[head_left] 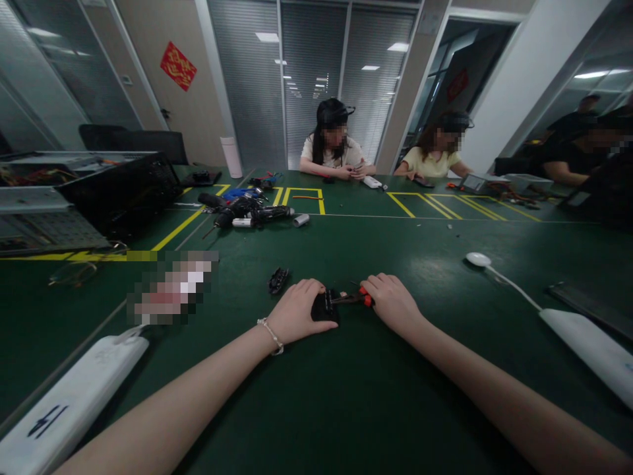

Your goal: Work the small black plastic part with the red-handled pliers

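Note:
My left hand [295, 313], with a bracelet at its wrist, grips a small flat black part [326, 311] on the green table [386, 389]. Its thumb lies along the near edge and its fingers curl over the far side. In my right hand [394, 301] is a pair of red-handled pliers [352, 298], their dark jaws pointing left at the top of the black part. Whether the jaws pinch anything cannot be made out. Left of my left hand lies another black piece [278, 280], its ribbed side showing.
Further back lie a cordless drill [232, 214], coiled cables and small white cylinders [301, 220]. An open computer case [89, 198] stands at left. White power strips [79, 396] flank my forearms, and a white mouse-shaped item [478, 260] sits right. People work across the table.

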`<state>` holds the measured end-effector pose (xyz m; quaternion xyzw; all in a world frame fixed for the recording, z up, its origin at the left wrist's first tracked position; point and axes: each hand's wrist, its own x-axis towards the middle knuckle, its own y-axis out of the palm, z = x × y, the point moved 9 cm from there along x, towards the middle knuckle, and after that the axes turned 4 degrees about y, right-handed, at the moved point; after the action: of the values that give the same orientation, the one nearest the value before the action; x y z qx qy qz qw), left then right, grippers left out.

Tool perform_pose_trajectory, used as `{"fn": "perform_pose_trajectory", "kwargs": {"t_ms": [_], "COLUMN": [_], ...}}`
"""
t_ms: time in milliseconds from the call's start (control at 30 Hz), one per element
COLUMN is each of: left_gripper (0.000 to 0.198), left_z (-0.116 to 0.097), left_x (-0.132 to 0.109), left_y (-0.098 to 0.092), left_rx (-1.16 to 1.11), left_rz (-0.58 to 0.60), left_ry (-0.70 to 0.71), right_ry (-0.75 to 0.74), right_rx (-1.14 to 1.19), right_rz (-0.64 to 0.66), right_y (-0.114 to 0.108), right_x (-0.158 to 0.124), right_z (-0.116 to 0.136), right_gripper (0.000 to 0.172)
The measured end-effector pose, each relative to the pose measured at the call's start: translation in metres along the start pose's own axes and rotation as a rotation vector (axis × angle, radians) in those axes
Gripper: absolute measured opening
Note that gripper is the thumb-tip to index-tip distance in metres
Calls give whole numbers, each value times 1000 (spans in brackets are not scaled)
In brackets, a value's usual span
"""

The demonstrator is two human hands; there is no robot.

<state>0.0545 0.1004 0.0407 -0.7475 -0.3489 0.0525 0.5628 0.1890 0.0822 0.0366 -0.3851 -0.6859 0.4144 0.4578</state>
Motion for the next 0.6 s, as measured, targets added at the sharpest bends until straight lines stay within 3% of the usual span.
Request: {"fn": "perform_pose_trajectory", "kwargs": {"t_ms": [600], "left_gripper": [53], "left_z": [3], "left_x": [1], "left_y": [3], "left_rx": [-8], "left_rz": [-16], "left_ry": [-2], "right_ry": [9], "right_rx": [12], "right_rz": [22], "right_y": [-3], "right_x": [3], "right_z": [3], "right_gripper": [31]}}
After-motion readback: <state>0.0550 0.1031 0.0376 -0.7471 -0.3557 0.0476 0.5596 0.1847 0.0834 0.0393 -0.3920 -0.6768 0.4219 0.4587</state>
